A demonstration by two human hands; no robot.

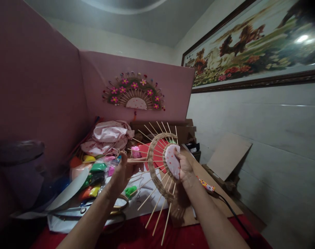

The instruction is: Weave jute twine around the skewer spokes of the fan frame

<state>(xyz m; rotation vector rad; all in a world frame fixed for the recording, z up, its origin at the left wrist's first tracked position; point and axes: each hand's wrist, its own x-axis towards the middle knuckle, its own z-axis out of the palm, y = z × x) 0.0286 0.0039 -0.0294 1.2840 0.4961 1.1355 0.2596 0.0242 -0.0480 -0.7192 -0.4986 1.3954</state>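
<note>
Half-round stick fan [155, 162] up in front, between the two hands, above the table; its dotted centre piece faces the right side, sticks spreading out to the left and down

Right hand [185, 166] at the dotted centre piece [172, 161]: thumb pressed flat on its face, fingers behind, so the fan is gripped there

Left hand [125, 167] at the outer side of the fan: thumb up, fingers reaching toward the woven band [151, 162] along one stick; loose twine [118, 151] by the thumb tip. Whether thumb and fingers pinch the twine or the stick, cannot tell

Counts: one fan in hand, one woven band, one dotted centre piece; sticks roughly sixteen by their outer tips, some overlap, so not firm. One finished-looking fan [134, 91] on the pink panel [173, 86], nine pink flowers on it, bead-like tips around the rim too small to count. One pair of scissors [81, 211] lower left, partly behind the left forearm. One green lump [131, 191] on the white sheet [147, 197]. One patterned tool [206, 185] with a black cord, on the cardboard [217, 197] beside the right forearm. Coloured packets [97, 167] several, overlapping, no sure count. One framed picture [251, 48] on the wall, upper right
</note>
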